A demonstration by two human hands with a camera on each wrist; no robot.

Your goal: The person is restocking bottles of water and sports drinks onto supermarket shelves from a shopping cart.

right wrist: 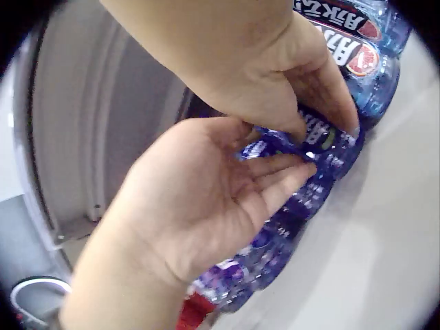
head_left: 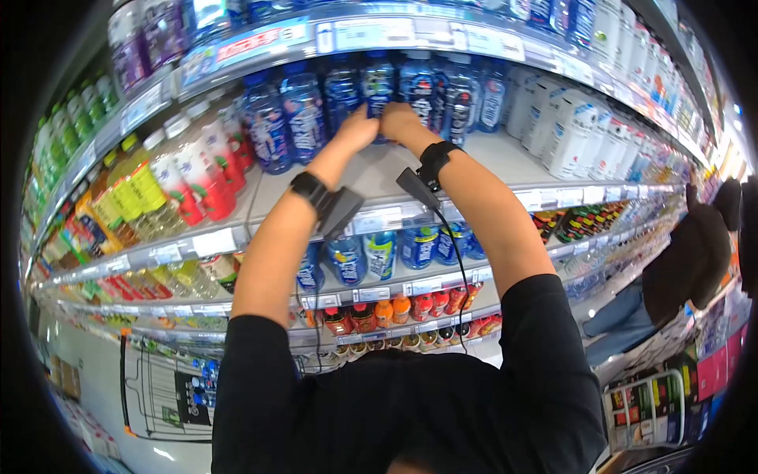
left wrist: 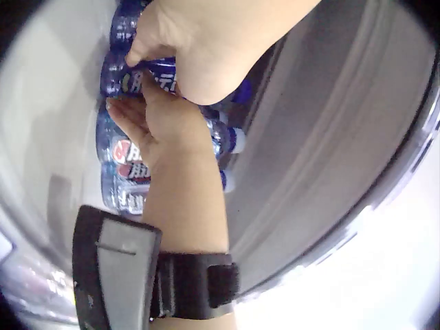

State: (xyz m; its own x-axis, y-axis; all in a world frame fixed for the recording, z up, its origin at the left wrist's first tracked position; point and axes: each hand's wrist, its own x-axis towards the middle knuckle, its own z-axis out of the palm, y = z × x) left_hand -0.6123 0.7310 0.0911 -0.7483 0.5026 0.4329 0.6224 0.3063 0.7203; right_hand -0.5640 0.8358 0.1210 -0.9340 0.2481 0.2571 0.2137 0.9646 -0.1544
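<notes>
Both hands reach into a shelf row of blue-labelled drink bottles. A dark blue drink bottle (head_left: 377, 77) stands upright in the middle of the row, right at both hands. My right hand (head_left: 401, 120) is on its right side, and in the right wrist view the thumb and fingers of that hand (right wrist: 309, 75) pinch around the bottle (right wrist: 317, 132). From the left my left hand (head_left: 357, 130) touches the bottles, its fingers fairly straight. In the left wrist view, the left hand (left wrist: 172, 41) overlaps the bottle's label (left wrist: 155, 79) and partly hides it.
Clear drink bottles with red labels (head_left: 209, 178) line the shelf on the left; white bottles (head_left: 553, 130) stand on the right. A price-tag rail (head_left: 379, 220) edges the shelf. Below left is a shopping cart (head_left: 162, 387); a person in dark clothes (head_left: 687, 257) stands at the right.
</notes>
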